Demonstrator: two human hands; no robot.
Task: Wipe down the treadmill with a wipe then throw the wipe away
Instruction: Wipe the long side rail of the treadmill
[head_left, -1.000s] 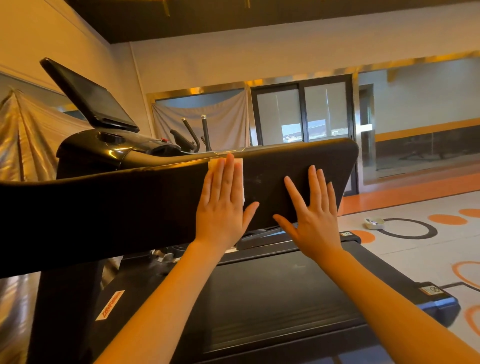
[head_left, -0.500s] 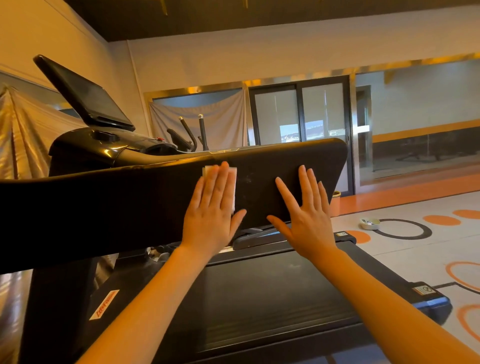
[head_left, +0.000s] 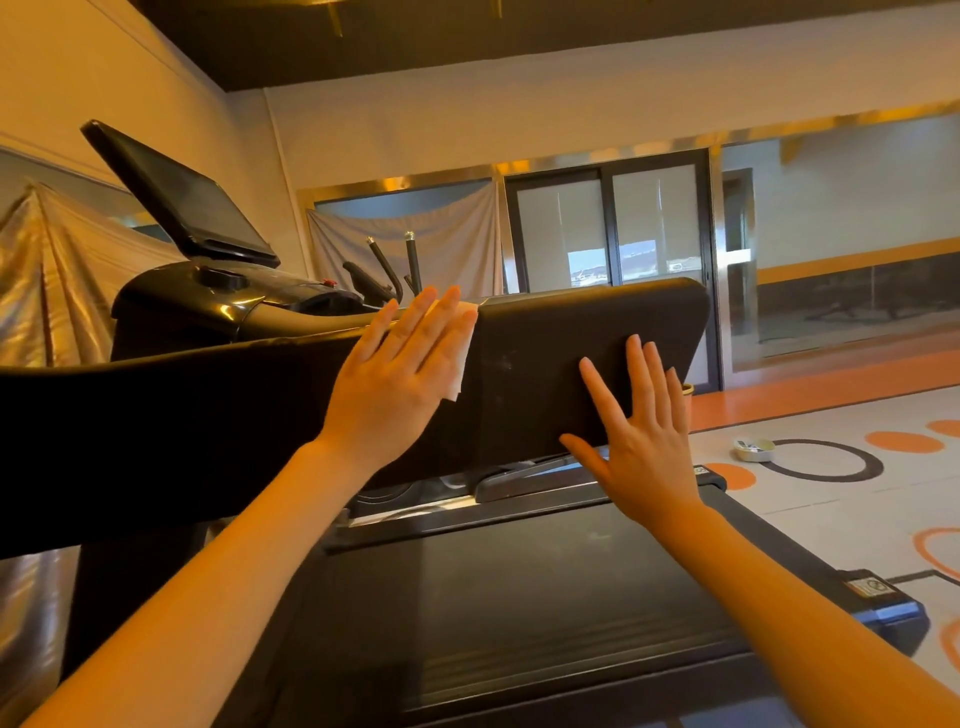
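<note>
Step in hand: wiping the treadmill's padded side rail (head_left: 545, 364). Left hand (head_left: 400, 374) lies flat, fingers straight, and presses the white wipe (head_left: 462, 348) against the rail's near face, toward its top edge; the wipe's edge shows past the fingertips. Right hand (head_left: 639, 436) is splayed flat on the same rail, nearer its far end, holding nothing; looks like bracing. The hands are apart, neither curled round anything. Console screen (head_left: 187, 202) sits up past the rail's other end, belt (head_left: 519, 597) below the rail. Next, as I judge it: sweep the wipe along the rail toward its far end, so the right hand must clear. No bin clearly in view; disposal comes later.
</note>
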